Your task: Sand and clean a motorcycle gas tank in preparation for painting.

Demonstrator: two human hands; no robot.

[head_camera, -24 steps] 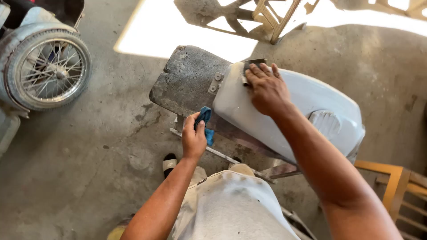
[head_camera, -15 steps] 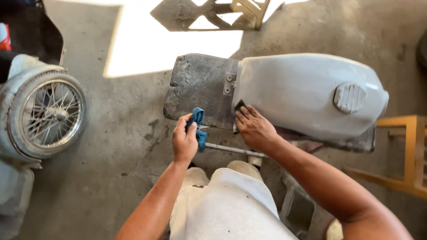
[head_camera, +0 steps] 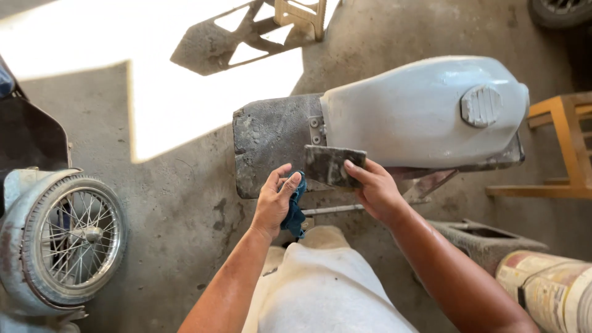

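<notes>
- While it hangs just in front of the tank's near flank, the grey sanding sheet [head_camera: 335, 165] is pinched along its right edge by the right hand [head_camera: 377, 192] — forefinger lying on its face, thumb hidden behind it, so most of the sheet juts out to the left of the fingers.
- Just left of that sheet, the left hand [head_camera: 275, 202] has its fingers curled and pressed around a blue cloth [head_camera: 295, 209]; the cloth bunches between thumb and fingers and spills out below the palm.
- Beyond both sets of fingertips lies the pale grey fuel tank [head_camera: 419, 114] — its cap well to the right of them, a dusty flat panel [head_camera: 271, 142] at its left end.
- Far left of the fingers stands a spoked wheel [head_camera: 71, 237]; to the right, a wooden frame [head_camera: 564, 148].
</notes>
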